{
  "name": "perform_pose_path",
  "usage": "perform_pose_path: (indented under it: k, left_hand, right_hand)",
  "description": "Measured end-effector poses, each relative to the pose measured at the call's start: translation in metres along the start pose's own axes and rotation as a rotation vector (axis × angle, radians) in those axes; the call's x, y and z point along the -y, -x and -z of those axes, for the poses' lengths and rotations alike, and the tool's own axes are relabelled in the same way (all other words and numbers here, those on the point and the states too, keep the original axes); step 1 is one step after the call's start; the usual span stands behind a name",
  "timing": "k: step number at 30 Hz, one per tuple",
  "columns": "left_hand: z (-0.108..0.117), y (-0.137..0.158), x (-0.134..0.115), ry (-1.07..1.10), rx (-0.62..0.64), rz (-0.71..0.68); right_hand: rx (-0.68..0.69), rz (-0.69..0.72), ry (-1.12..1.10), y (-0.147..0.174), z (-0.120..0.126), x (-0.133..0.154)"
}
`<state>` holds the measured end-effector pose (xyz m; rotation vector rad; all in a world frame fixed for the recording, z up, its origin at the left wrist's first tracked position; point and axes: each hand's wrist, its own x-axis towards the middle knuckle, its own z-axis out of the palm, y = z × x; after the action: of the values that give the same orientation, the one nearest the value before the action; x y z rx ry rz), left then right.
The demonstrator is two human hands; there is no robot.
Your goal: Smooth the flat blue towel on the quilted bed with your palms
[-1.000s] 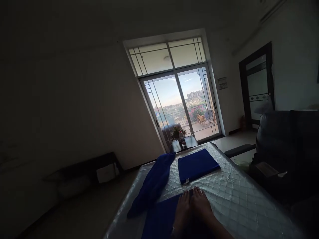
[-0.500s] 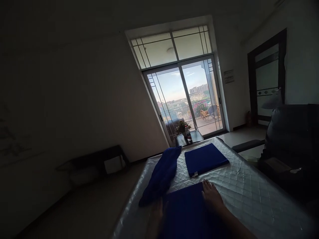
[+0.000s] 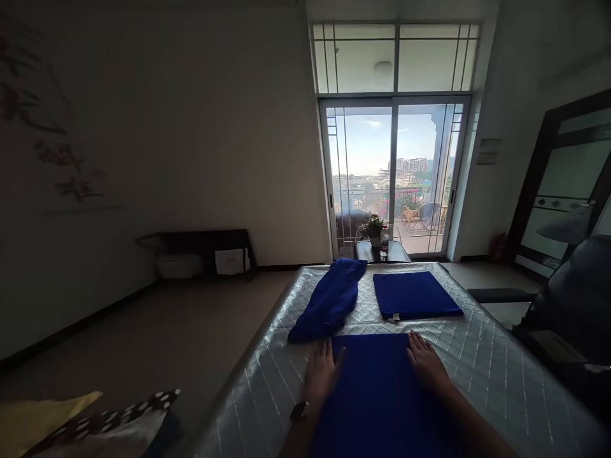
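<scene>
A flat blue cloth [image 3: 372, 394] lies toward me on a table with a silvery quilted cover [image 3: 496, 375]. My left hand [image 3: 323, 370] rests at its left edge with fingers stretched and the thumb on the fabric. At the far right corner, my right hand [image 3: 426, 361] lies flat with extended fingers, touching the edge. Beyond them is a neatly folded blue cloth [image 3: 417, 294] with a small white tag. Left of that, a loose, crumpled blue cloth [image 3: 330, 299] stretches diagonally, its near end just past my left fingertips.
A small dark table [image 3: 396, 250] with a potted plant [image 3: 375, 229] and a bottle stands past the far edge, before a sliding glass door. On the right is a dark armchair [image 3: 568, 299]. Cushions [image 3: 109, 423] sit at lower left.
The view has levelled and turned left, bringing the cushions into sight. My left hand, blurred before, now rests clearly at the cloth's left edge. My right hand stays on the right edge.
</scene>
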<state>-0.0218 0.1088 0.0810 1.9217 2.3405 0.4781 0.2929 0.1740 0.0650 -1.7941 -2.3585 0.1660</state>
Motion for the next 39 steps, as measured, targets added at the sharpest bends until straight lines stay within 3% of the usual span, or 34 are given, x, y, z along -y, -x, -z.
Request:
perform_pose_path:
  k: [10, 17, 22, 25, 27, 33, 36, 39]
  left_hand:
    - [0.0, 0.003, 0.0, -0.034, -0.056, -0.038]
    - [-0.008, 0.002, 0.0, -0.101, -0.11, -0.042]
    - [-0.002, 0.003, -0.006, -0.169, -0.158, -0.04]
    - [0.0, 0.011, -0.027, -0.194, -0.166, -0.114]
    - [-0.006, 0.024, -0.054, -0.168, -0.128, -0.207]
    - [-0.045, 0.08, -0.138, 0.092, 0.169, -0.592]
    - [-0.051, 0.09, -0.15, 0.095, 0.22, -0.574]
    - [-0.047, 0.088, -0.146, 0.053, 0.219, -0.527]
  right_hand:
    - [0.005, 0.03, 0.024, 0.012, 0.022, 0.009]
    - [-0.048, -0.021, -0.058, 0.048, 0.006, 0.012]
    - [-0.02, -0.031, -0.111, 0.054, 0.008, 0.014]
    - [-0.008, -0.033, -0.134, 0.053, 0.011, 0.014]
    - [-0.014, -0.025, -0.153, 0.052, 0.01, 0.012]
    - [-0.084, 0.002, -0.18, 0.051, -0.002, 0.006]
    - [-0.101, 0.018, -0.222, 0.052, -0.005, 0.005]
    - [-0.11, 0.017, -0.251, 0.053, -0.006, 0.005]
